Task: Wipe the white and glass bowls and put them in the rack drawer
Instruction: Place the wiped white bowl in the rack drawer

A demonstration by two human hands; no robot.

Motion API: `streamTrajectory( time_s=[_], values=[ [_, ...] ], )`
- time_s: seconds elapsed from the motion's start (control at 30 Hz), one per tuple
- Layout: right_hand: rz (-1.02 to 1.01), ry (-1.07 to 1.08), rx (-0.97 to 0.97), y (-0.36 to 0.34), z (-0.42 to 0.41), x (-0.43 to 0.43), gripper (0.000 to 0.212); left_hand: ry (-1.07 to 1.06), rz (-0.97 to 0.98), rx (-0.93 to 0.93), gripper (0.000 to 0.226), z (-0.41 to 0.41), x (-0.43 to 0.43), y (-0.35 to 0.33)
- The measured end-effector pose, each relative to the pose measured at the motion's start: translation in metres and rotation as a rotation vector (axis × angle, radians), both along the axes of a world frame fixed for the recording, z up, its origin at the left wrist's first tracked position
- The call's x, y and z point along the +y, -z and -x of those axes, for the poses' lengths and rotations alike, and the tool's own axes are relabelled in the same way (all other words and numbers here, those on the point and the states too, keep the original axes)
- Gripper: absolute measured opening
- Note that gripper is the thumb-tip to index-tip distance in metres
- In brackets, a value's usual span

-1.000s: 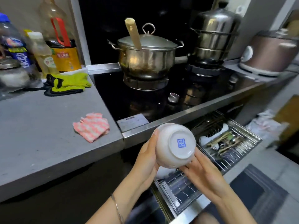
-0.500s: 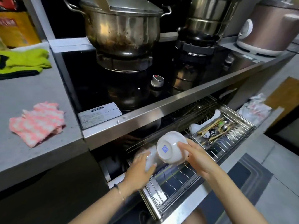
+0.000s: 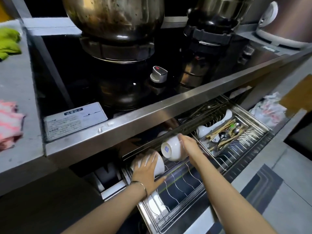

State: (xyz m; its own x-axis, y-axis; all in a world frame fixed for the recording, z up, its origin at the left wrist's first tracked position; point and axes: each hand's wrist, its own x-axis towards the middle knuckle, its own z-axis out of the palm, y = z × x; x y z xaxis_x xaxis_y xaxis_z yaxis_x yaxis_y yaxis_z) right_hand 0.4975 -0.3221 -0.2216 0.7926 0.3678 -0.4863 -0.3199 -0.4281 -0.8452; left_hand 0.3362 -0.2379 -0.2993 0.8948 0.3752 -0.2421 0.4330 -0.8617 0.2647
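Observation:
A white bowl (image 3: 172,147) with a blue mark on its base lies tilted on its side over the wire rack drawer (image 3: 179,183), base facing left. My right hand (image 3: 190,146) holds it by its rim side, fingers curled over the top. Left of it a second white bowl (image 3: 159,163) sits in the rack, and my left hand (image 3: 146,171) rests on it with spread fingers. The pink checked cloth (image 3: 9,122) lies on the grey counter at the far left. No glass bowl is in view.
The steel stove edge (image 3: 152,122) overhangs the drawer's back. A cutlery tray (image 3: 228,132) with chopsticks, spoons and a white ladle fills the drawer's right part. Pots (image 3: 114,16) stand on the burners, with a stove knob (image 3: 158,74) and a rice cooker (image 3: 287,22) nearby.
Both hands have gone down from in front of the counter into the drawer. My left hand let go of the marked bowl and now lies on the other bowl in the rack.

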Motion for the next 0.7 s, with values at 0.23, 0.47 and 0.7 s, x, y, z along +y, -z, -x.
streamTrajectory(
  time_s=[0.23,0.47,0.7],
  values=[
    [0.083,-0.153,0.024,0.027,-0.004,0.014,0.031,0.082,-0.127,-0.161,0.086,0.019,0.001,0.011],
    [0.102,-0.352,0.068,0.054,-0.002,0.016,0.037,0.073,-0.155,-0.148,0.085,0.027,0.003,0.015],
    [0.059,-0.407,0.138,0.062,0.013,0.014,0.03,0.092,-0.154,-0.13,0.08,0.023,0.005,0.016]
  ],
)
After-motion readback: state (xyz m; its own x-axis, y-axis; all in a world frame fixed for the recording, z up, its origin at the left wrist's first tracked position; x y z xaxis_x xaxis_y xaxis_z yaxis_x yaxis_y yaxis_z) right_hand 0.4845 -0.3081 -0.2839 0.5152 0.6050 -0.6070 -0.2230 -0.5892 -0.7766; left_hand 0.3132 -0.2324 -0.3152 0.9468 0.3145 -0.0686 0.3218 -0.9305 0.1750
